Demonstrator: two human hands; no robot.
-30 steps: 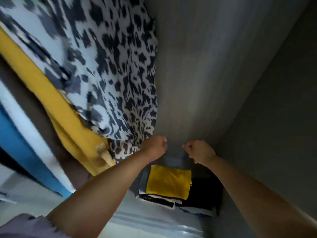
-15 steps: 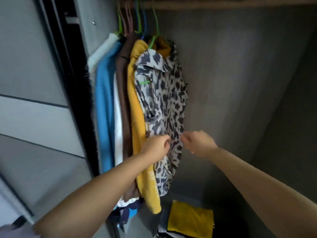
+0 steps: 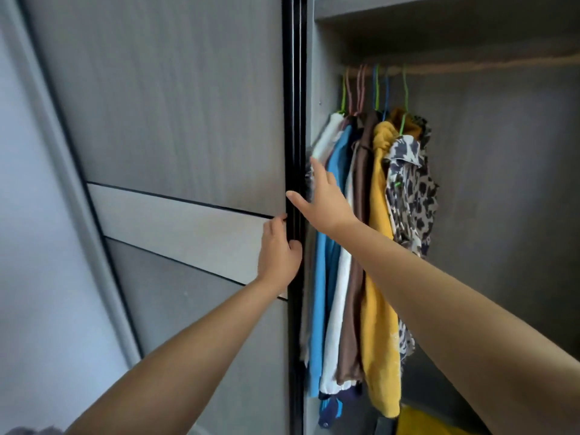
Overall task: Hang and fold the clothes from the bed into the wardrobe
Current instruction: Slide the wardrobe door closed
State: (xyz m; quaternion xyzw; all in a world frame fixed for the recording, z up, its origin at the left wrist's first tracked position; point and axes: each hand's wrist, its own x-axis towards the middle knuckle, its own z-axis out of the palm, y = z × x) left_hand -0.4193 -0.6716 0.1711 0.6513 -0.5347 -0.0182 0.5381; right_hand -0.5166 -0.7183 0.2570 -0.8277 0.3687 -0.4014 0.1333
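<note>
Both hands meet the sliding door's vertical black edge (image 3: 294,152): your left hand (image 3: 279,251) grips it, nearer; your right hand (image 3: 324,200), fingers spread, touches it beside the hung clothes (image 3: 370,246).

Head view faces forward, close to the wardrobe door edge (image 3: 293,152).

Leopard-print blouse (image 3: 411,196), mustard top (image 3: 378,277)

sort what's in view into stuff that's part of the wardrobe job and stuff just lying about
Part of the job: hanging clothes, rail, sliding door, left hand gripping the door edge, right hand open beside it.

Lying about: yellow folded item on the wardrobe floor.
</note>
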